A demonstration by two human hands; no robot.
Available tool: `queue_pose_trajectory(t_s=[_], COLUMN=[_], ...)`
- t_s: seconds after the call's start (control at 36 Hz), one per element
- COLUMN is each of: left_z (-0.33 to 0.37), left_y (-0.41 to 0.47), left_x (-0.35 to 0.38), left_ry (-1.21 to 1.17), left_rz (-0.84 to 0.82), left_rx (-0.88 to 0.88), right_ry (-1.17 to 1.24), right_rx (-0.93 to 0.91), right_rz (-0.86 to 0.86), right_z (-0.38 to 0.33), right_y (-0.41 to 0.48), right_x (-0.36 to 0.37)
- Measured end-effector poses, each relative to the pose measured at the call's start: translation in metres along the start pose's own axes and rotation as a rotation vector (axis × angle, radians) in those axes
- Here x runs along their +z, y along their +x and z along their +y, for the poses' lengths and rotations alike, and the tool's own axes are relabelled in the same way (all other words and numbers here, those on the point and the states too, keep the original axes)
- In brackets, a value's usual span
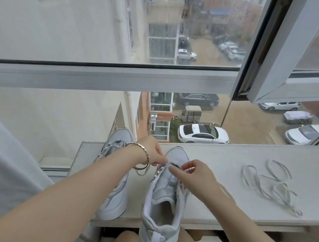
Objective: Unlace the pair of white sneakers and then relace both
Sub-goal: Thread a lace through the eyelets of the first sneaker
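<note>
left hand (pixel 154 151): pinches the toe-end eyelet edge of the near sneaker (pixel 162 201), thumb and forefinger closed, from 11 o'clock.
right hand (pixel 195 175): pinches the same eyelet row from 1 o'clock; whether a lace end sits between the fingers is too small to tell.
near sneaker: toe at 12 o'clock, heel at 6 overhanging the sill (pixel 226 194) toward the lap, likely so the bare eyelets face the person.
second sneaker (pixel 118 141): at 9 o'clock, just beside, laced, likely waiting.
loose lace (pixel 269 184): at 3 o'clock, well apart on the sill, likely parked until relacing.
</note>
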State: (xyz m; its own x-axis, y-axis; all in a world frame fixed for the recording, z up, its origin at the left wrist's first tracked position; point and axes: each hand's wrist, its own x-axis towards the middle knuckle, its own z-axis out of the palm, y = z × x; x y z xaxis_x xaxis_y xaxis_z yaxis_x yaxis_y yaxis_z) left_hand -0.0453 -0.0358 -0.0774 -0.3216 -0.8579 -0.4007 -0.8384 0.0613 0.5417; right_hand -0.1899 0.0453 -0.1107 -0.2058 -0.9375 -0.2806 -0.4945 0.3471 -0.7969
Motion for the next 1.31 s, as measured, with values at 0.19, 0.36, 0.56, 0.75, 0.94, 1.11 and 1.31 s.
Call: queue_pose_trajectory(t_s=[0.19,0.36,0.56,0.75,0.94,1.11,1.31], left_z=[0.004,-0.001,-0.015,-0.009,-0.007,0.001,0.011], left_y=[0.001,-0.013,-0.01,-0.005,-0.002,0.0,-0.003], left_x=[-0.003,-0.006,0.017,0.01,0.021,0.016,0.01], left_ry=[0.377,1.084,0.772,-0.049,-0.09,-0.032,0.113], left_rz=[0.075,0.491,0.236,0.112,0.078,0.018,-0.129], left_rx=[0.345,0.987,0.65,0.113,-0.019,-0.123,-0.219], right_ry=[-0.081,-0.069,-0.082,-0.099,-0.381,-0.357,-0.308], right_rx=[0.033,-0.028,-0.1,-0.046,0.055,0.023,-0.049], right_rz=[-0.036,-0.037,-0.019,-0.106,-0.298,-0.385,-0.283], right_z=[-0.002,0.001,0.004,-0.005,-0.032,-0.033,-0.027], right_y=[0.004,0.002,0.004,0.026,0.036,0.034,0.03], right_x=[0.0,-0.004,0.0,-0.01,-0.017,-0.022,-0.016])
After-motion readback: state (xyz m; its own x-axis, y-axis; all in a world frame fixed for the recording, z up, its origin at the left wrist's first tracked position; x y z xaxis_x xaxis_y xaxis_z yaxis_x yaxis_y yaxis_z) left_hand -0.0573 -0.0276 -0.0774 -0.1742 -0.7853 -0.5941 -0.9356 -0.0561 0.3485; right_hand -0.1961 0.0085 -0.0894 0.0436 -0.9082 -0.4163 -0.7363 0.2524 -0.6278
